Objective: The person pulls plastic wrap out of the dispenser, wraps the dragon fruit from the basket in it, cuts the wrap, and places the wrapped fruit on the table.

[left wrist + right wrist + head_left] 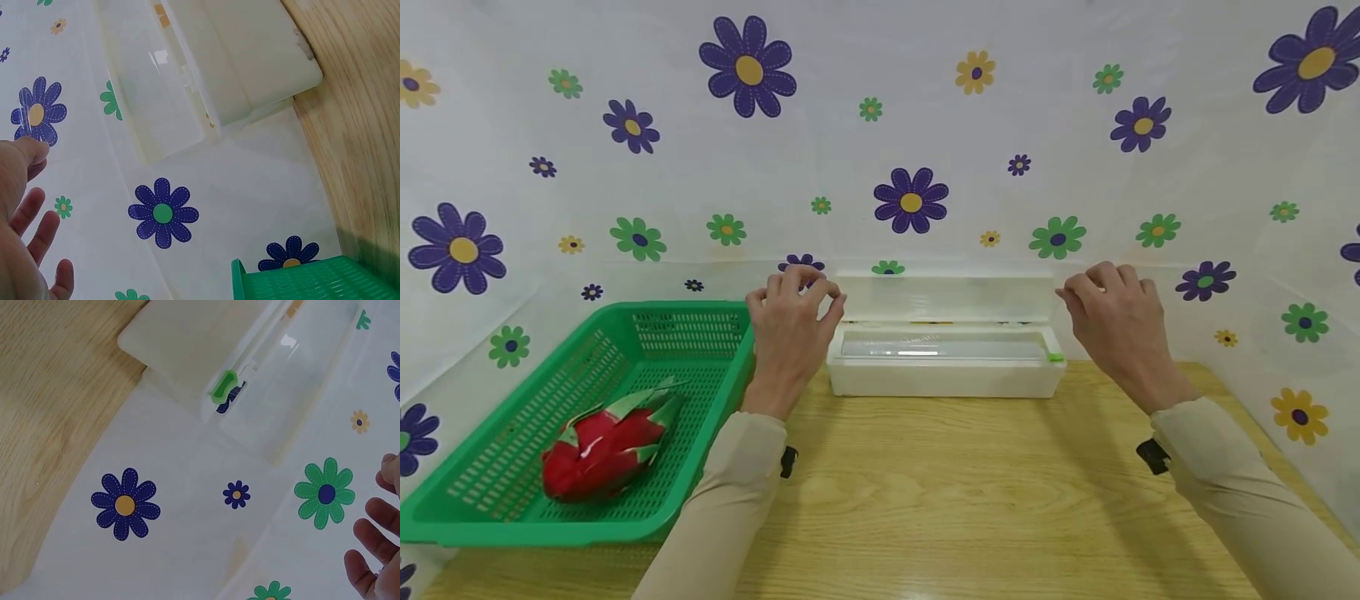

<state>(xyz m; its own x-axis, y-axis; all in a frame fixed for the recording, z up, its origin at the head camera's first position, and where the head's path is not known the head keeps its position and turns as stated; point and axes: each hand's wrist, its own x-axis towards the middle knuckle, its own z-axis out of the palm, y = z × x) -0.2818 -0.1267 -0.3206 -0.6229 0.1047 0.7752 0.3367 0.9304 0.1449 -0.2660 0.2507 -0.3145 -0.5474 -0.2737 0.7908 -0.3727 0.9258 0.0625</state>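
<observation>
A white cling film box [947,383] stands at the table's back edge, its clear lid [880,300] tipped up behind it. Inside lies the roll [940,348], and a green slide cutter [1056,357] sits at the right end. Above the box's left end, my left hand [793,333] pinches thumb against index finger. A shiny streak of clear cling film [26,119] shows at those fingertips. My right hand [1120,325] mirrors it past the right end, with thumb and index together at the film's other side. The see-through sheet between the hands is barely visible.
To the left, a green plastic basket [535,532] holds a red dragon fruit [598,458] with green scales. A flowered white sheet [910,125] hangs behind and beside the wooden table [955,500].
</observation>
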